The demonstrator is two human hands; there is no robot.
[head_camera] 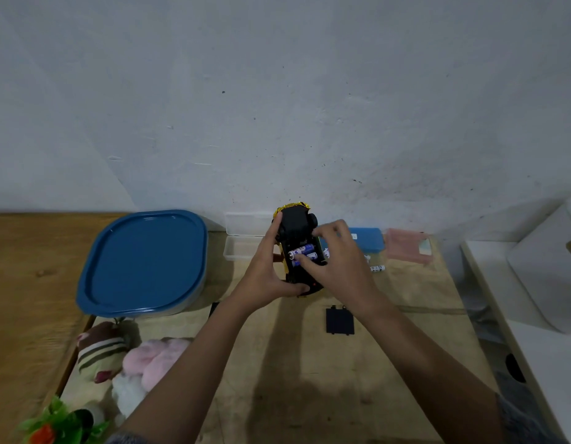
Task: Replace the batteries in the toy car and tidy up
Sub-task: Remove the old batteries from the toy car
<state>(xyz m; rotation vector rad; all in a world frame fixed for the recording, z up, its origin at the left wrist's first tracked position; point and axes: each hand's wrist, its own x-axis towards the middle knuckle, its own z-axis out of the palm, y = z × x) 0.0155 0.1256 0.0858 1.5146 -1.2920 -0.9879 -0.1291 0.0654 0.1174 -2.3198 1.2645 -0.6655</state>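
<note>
A gold toy car lies upside down, its black underside facing me, lifted a little above the wooden table. My left hand grips its left side and near end. Blue-and-white batteries sit in the open compartment. My right hand reaches over from the right, its thumb pressing on the nearest battery and its fingers touching the car's far side. The black battery cover lies flat on the table in front of the car. A loose battery lies to the right, behind my right hand.
A big box with a blue lid stands at the left. A clear open case lies behind the car, a blue box and a pink pouch to its right. Plush toys lie at the near left. White furniture borders the right.
</note>
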